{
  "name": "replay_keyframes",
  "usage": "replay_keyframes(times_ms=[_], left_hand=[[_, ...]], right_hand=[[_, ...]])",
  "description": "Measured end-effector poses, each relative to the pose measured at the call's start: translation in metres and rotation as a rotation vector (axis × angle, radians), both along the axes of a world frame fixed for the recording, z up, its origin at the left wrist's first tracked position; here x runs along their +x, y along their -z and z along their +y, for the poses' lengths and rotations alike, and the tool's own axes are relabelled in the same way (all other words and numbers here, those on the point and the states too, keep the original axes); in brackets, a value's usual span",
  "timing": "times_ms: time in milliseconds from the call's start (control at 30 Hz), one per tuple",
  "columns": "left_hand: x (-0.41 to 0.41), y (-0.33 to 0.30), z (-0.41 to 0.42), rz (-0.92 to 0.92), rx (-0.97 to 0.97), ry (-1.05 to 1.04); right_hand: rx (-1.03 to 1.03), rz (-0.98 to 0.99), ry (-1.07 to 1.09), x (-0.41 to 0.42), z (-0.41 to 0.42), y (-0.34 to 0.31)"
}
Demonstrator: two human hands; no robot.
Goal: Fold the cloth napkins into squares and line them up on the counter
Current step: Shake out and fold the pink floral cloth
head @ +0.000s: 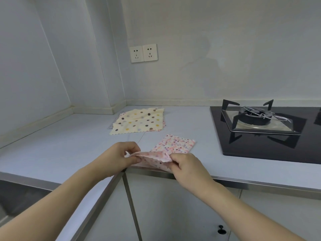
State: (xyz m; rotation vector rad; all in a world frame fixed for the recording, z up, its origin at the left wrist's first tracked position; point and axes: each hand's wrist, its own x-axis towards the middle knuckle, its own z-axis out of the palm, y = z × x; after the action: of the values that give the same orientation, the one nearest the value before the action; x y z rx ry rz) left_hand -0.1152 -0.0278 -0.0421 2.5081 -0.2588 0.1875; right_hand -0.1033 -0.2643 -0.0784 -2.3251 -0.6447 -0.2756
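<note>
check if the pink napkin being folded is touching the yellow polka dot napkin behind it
Apart. The head view shows a bare strip of counter between the pink napkin and the yellow polka dot napkin.

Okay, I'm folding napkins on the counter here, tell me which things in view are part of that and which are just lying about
Part of the job:
- pink speckled napkin, pinched at its near edge by the left hand and right hand
- stack of unfolded napkins, cream polka-dot one on top
- counter

Just there:
- gas hob
- wall sockets
- cabinet knob
</note>
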Motion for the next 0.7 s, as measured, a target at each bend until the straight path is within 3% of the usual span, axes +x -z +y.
replay_keyframes(times_ms=[133,300,367,567,700], left_hand=[[-0.005,-0.004,-0.006,-0.022,0.086,-0.033],[-0.005,-0.004,-0.008,0.037,0.140,-0.003],[-0.003,0.000,-0.008,0.059,0.077,0.001],[0.018,0.013,-0.018,0.057,-0.457,-0.137],[0.057,0.008,-0.052,-0.003,-0.410,-0.279]], right_hand=[[0.037,0.064,0.008,0.002,-0.005,-0.001],[0.056,0.005,-0.025,-0.001,-0.006,-0.005],[0.099,0.029,-0.022,0.000,-0.007,-0.005],[0.214,0.151,0.052,0.012,-0.013,-0.010],[0.218,0.143,0.131,0.039,-0.017,-0.018]])
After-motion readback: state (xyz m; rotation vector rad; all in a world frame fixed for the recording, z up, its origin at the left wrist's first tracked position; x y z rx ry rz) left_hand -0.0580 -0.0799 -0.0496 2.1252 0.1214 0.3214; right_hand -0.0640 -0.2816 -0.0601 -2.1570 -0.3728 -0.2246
